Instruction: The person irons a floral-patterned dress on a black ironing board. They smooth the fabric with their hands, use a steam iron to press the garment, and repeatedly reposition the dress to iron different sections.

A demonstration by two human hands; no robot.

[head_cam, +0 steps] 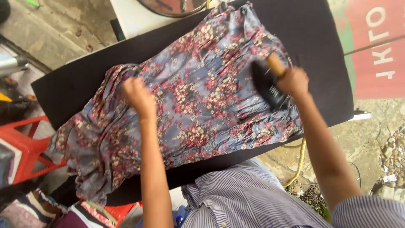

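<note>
While right hand (294,81) grips the iron (268,85) on the floral garment (198,97) spread over the black board (325,50), best kept gliding slowly, left hand (138,96) clenched, pinning cloth taut

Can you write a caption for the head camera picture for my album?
Right hand presses a black iron on a floral garment while the left hand holds the cloth.

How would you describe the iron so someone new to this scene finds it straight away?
Start at the black ironing board that fills the middle of the view, draped with a blue-grey floral garment. On the cloth's right side, the right hand holds the iron. It is the only dark, solid thing on the fabric, with a tan wooden handle.
</note>
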